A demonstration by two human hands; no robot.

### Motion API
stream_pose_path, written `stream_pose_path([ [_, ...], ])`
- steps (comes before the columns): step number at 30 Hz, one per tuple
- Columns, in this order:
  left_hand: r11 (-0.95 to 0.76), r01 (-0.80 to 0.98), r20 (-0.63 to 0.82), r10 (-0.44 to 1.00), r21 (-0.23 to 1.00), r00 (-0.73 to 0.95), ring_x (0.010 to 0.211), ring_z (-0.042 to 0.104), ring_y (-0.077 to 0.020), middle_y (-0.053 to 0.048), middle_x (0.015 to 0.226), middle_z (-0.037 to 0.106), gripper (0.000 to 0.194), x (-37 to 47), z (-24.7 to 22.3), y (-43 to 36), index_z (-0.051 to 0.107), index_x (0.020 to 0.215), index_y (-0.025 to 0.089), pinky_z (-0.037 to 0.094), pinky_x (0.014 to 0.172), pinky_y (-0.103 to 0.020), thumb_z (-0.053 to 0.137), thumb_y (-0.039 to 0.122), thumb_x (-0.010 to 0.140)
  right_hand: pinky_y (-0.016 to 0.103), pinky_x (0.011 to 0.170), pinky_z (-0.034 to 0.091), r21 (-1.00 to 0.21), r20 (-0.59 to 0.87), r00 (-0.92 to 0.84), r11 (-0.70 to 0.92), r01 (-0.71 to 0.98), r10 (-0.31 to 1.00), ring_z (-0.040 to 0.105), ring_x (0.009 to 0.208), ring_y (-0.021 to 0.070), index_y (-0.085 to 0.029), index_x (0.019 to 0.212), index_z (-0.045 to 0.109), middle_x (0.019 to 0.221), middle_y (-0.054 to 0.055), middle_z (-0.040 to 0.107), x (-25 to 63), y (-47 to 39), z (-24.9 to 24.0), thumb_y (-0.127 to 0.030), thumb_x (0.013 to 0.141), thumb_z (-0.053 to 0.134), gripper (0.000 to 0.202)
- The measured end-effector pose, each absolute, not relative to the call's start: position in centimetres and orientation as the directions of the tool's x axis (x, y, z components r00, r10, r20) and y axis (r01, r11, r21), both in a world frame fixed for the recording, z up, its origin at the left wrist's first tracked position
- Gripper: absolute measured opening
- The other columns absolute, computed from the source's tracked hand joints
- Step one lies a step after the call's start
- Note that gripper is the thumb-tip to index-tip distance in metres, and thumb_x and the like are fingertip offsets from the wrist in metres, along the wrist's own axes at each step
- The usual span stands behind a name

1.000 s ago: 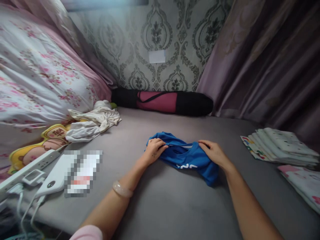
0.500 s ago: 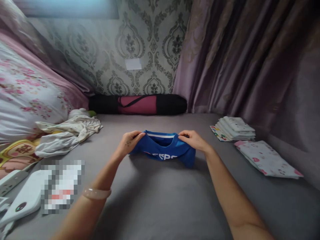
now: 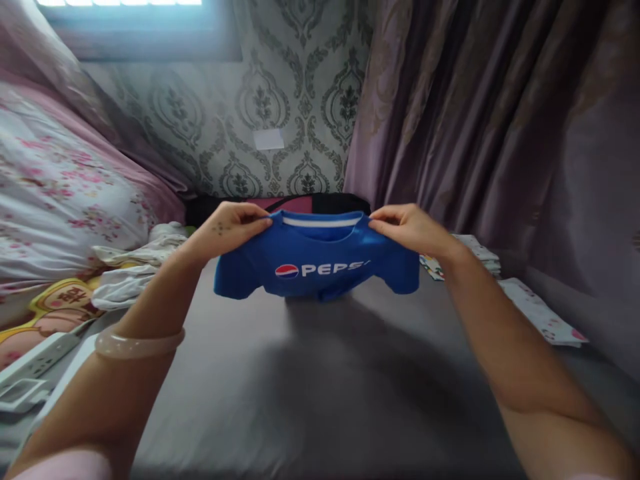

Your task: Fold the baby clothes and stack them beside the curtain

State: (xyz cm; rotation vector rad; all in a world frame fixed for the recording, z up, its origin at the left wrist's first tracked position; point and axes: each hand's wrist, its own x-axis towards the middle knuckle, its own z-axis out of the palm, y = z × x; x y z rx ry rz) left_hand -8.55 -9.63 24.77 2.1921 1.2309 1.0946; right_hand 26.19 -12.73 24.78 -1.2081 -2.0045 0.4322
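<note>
In the head view, the left hand (image 3: 227, 230) and right hand (image 3: 413, 228) pinch a blue shirt (image 3: 320, 257) by its shoulders; it hangs between them above a grey sheet (image 3: 320, 400), its short sleeves drooping, a white strip inside the round collar, a red-white-blue roundel and white "PEPS" lettering across its front.

Head-worn view looks forward and down, seemingly from fairly near.

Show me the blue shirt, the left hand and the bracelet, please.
Blue shirt (image 3: 325, 250): head view, chest above the lettering.
Left hand (image 3: 226, 230): head view, back of the hand.
Bracelet (image 3: 140, 347): head view, front of its band.
</note>
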Motion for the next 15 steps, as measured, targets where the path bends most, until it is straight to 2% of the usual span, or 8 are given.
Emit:
stream_pose_path([
  [4,-0.628,0.529,0.599,0.759,0.570,0.255,0.076,0.063,-0.0174,-0.004,0.082,0.069,0.031,-7.9,28.5,-9.0,0.072,0.095,0.017,0.050,0.068,-0.026,0.065,0.042,0.079,0.030,0.069,0.050,-0.442,0.618,-0.237,0.580,0.685,0.750,0.065,0.077,0.0189,-0.021,0.095,0.073,0.084,0.003,0.071,26.5,-12.5,29.6,-0.048,0.084,0.061,0.032],
  [8,-0.697,0.558,0.695,0.666,0.450,0.271,0.082,0.061,-0.0157,-0.003,0.083,0.066,0.038,-7.3,31.6,-8.5,0.070,0.103,0.010,0.048,0.078,-0.030,0.059,0.041,0.084,0.033,0.075,0.048,-0.202,0.738,-0.271,0.585,0.785,0.618,0.064,0.078,0.0174,-0.018,0.100,0.073,0.083,0.002,0.070,27.3,-12.1,33.1,-0.045,0.088,0.058,0.033],
  [11,-0.727,0.582,0.725,0.614,0.366,0.311,0.083,0.060,-0.0152,-0.002,0.082,0.066,0.038,-6.8,33.1,-7.8,0.070,0.100,0.007,0.046,0.081,-0.032,0.058,0.040,0.086,0.037,0.085,0.044,-0.047,0.760,-0.338,0.566,0.823,0.555,0.064,0.088,0.0183,-0.018,0.106,0.071,0.093,0.001,0.071,28.2,-11.5,34.6,-0.043,0.092,0.052,0.034],
  [15,-0.746,0.569,0.736,0.591,0.345,0.329,0.084,0.060,-0.0167,-0.004,0.082,0.067,0.035,-6.1,33.9,-5.6,0.071,0.096,0.009,0.047,0.082,-0.031,0.060,0.040,0.084,0.040,0.093,0.045,0.044,0.752,-0.392,0.553,0.832,0.530,0.062,0.104,0.0240,-0.023,0.109,0.069,0.108,0.004,0.069,28.6,-10.1,35.2,-0.038,0.093,0.053,0.026],
])
